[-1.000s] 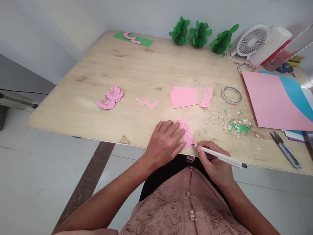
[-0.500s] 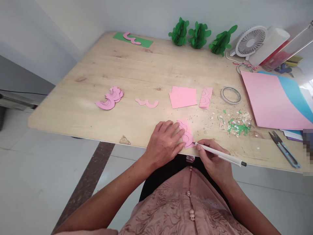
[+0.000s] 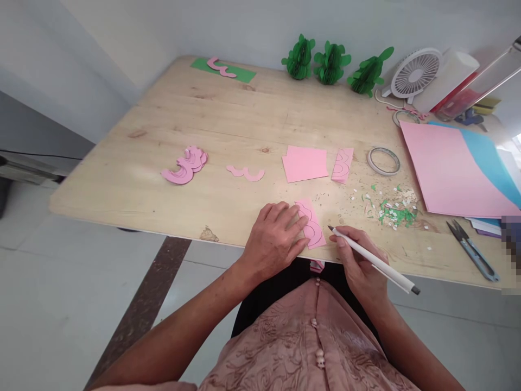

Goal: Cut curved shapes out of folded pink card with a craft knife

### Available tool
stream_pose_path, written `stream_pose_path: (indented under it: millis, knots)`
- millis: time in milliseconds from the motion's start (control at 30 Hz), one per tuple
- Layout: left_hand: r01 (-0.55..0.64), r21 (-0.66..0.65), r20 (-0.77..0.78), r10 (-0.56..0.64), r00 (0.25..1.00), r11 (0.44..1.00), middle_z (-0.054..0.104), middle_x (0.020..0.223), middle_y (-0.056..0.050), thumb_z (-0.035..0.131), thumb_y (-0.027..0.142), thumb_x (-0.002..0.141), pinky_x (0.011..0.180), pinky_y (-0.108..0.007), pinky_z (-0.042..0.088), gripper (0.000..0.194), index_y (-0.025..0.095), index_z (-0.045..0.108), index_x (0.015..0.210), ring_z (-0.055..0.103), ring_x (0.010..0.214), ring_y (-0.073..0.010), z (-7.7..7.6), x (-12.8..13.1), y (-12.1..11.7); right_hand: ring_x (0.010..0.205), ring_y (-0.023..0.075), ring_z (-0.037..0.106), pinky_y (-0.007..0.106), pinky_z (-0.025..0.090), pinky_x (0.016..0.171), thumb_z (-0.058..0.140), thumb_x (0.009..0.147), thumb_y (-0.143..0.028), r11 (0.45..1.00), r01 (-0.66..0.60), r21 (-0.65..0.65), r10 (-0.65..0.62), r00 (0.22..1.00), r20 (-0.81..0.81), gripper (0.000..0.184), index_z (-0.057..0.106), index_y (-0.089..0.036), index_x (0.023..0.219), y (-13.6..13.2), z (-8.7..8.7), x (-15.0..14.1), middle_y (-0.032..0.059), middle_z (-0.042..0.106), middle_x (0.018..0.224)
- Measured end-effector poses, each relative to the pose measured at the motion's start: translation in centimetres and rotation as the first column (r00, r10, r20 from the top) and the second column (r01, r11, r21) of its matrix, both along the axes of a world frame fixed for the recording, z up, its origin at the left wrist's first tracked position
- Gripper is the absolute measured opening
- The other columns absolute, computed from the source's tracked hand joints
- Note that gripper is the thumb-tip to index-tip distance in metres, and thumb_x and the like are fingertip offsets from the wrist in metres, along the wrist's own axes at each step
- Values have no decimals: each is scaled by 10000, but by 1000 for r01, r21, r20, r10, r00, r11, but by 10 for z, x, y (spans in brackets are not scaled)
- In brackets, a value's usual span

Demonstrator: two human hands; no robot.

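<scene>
Pin pink paper [image 3: 314, 234] under flat, loosely spread left hand [image 3: 277, 234]; guide pen [image 3: 377, 262], pinched in right hand [image 3: 361, 259], lightly.

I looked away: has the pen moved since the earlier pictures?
Yes: against the paper under the left hand, the pen has shifted right, its tip now past the paper's right edge.

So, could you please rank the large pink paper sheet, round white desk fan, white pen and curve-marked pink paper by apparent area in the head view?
1. Large pink paper sheet
2. Round white desk fan
Unsure: white pen and curve-marked pink paper; the pen is longer but thinner, and the left fingers partly hide the paper.
</scene>
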State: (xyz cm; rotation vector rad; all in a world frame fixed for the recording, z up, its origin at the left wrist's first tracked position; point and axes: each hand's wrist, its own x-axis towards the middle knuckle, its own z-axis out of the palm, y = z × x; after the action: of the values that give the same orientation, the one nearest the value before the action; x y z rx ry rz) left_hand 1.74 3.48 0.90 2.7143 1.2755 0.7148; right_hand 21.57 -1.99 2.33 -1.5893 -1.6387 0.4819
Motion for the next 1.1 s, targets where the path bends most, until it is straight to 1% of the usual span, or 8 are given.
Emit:
stream_pose_path:
  millis: [67, 133, 200, 300, 433, 567, 733, 1100]
  knots:
    - [1, -1, 0, -1, 1000, 1000, 619, 1259, -88, 531, 344, 929, 991, -466, 405, 289, 191, 640, 1148, 503, 1175, -295, 0, 0, 0, 852, 168, 686, 290, 528, 755, 535, 947, -234, 996, -73, 42, 73, 997, -5, 164, 621, -244, 1087, 1, 1, -2, 31, 723, 948]
    - [2, 0, -2, -2, 1000, 1000, 619, 1259, -92, 532, 340, 927, 989, -469, 406, 289, 190, 640, 1149, 503, 1173, -296, 0, 0, 0, 844, 171, 669, 299, 530, 754, 524, 948, -185, 983, -163, 86, 159, 986, 48, 205, 607, -225, 1132, 2, 2, -5, 47, 722, 954]
    - [2, 2, -6, -2, 1000, 1000, 619, 1257, -95, 532, 332, 925, 986, -470, 407, 290, 188, 638, 1153, 504, 1169, -296, -1, 0, -1, 830, 184, 653, 317, 530, 746, 519, 942, -144, 963, -234, 136, 213, 965, 155, 241, 597, -202, 1162, 5, 1, -6, 65, 723, 939]
    - [-4, 1, -8, 4, 1000, 1000, 622, 1250, -99, 522, 335, 930, 989, -471, 406, 296, 180, 638, 1153, 506, 1165, -297, -2, 0, -1, 826, 210, 638, 346, 527, 747, 530, 923, -108, 936, -289, 199, 215, 921, 325, 285, 593, -184, 1191, 7, -3, -7, 75, 724, 904]
    - [-5, 4, 1, 5, 1000, 1000, 626, 1248, -94, 523, 337, 930, 991, -466, 405, 294, 180, 638, 1151, 508, 1162, -296, -2, 1, -1, 804, 220, 625, 353, 515, 738, 552, 906, -94, 919, -306, 249, 180, 887, 425, 324, 590, -184, 1215, 6, -8, -7, 60, 722, 848]
    - [-6, 0, 9, 6, 1000, 1000, 637, 1233, -89, 532, 339, 925, 992, -462, 408, 306, 184, 628, 1171, 513, 1162, -294, -2, 1, -1, 802, 223, 625, 357, 508, 733, 554, 901, -94, 911, -304, 280, 160, 884, 438, 361, 576, -179, 1251, 6, -9, -8, 61, 727, 845]
    - [-23, 3, 34, 23, 999, 1000, 634, 1247, -116, 525, 351, 926, 1007, -473, 402, 380, 126, 577, 1228, 518, 1164, -305, -2, 1, -2, 805, 221, 633, 362, 509, 737, 548, 899, -93, 910, -296, 289, 150, 887, 437, 361, 583, -172, 1250, 7, -10, -8, 69, 735, 857]
    - [-34, -20, 54, 35, 998, 999, 638, 1235, -131, 537, 349, 912, 980, -479, 434, 274, 137, 593, 1078, 534, 1153, -312, 0, 1, -2, 822, 236, 652, 396, 532, 740, 548, 885, -109, 926, -283, 251, 170, 904, 392, 322, 629, -174, 1190, 5, -11, -6, 93, 746, 908]
